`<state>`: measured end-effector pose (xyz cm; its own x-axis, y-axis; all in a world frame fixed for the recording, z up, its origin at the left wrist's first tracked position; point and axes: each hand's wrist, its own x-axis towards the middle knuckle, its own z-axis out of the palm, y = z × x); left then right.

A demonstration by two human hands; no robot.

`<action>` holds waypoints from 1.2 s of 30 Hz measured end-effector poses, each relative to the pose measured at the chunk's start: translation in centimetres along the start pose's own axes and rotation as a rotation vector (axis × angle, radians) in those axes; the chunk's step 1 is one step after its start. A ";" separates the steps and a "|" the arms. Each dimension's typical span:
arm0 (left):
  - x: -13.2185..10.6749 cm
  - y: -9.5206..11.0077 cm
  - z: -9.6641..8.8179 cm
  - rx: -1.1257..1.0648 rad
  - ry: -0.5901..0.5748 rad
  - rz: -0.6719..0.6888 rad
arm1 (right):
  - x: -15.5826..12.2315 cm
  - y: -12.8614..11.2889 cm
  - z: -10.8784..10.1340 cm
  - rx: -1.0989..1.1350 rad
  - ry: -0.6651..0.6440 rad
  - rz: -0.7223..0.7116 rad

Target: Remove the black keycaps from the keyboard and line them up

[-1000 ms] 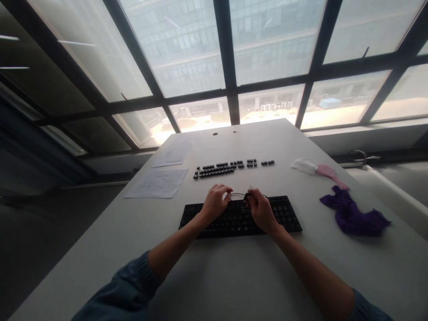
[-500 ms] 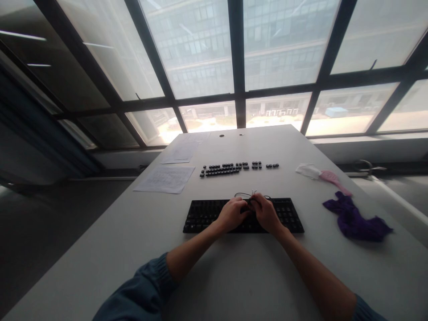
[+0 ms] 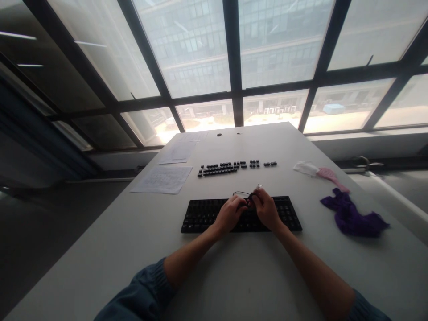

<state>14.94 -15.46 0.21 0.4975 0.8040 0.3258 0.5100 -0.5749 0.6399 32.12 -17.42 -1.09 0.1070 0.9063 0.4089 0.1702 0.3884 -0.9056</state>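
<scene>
A black keyboard [image 3: 200,215] lies on the white table [image 3: 234,276] in front of me. Both of my hands are together above its middle. My left hand [image 3: 230,214] is closed on a thin black cable [image 3: 239,194] that loops just behind the keyboard. My right hand [image 3: 265,207] pinches the same cable, and a small light-coloured plug end [image 3: 258,186] sticks up from its fingers. Rows of loose black keycaps [image 3: 230,167] lie farther back on the table.
Printed paper sheets [image 3: 162,179] lie at the left, with another sheet [image 3: 177,153] behind. At the right are a purple cloth [image 3: 354,217], a pink brush [image 3: 329,177] and a white crumpled item [image 3: 305,167]. Large windows stand behind the table's far edge.
My hands came together over the keyboard's middle from a wider hold on the cable loop. The right hand now lifts the plug end a little.
</scene>
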 end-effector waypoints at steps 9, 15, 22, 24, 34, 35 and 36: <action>-0.1 -0.6 0.3 -0.020 -0.002 0.014 | -0.2 0.0 -0.1 -0.112 0.017 -0.024; -0.1 -0.4 0.1 -0.040 0.046 0.024 | -0.1 -0.1 0.0 -0.074 0.033 -0.002; 0.0 -0.2 -0.3 -0.076 0.005 0.062 | -0.1 -0.4 0.0 -0.124 0.028 -0.022; 0.0 0.2 -0.3 -0.032 -0.029 0.098 | 0.0 -0.2 0.0 -0.075 0.052 0.000; 3.2 0.2 -3.0 0.123 0.106 0.081 | 0.4 0.4 0.2 0.026 0.133 0.076; 4.7 -0.5 -3.4 0.168 0.136 0.068 | 0.4 0.4 0.2 0.036 0.131 0.083; 6.4 -1.4 -3.7 0.217 0.151 0.061 | 0.4 0.3 0.2 0.043 0.128 0.089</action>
<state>14.82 -8.96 3.99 0.4296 0.7712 0.4699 0.6288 -0.6289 0.4573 32.03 -16.85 -1.23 0.2441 0.9098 0.3357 0.1124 0.3173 -0.9416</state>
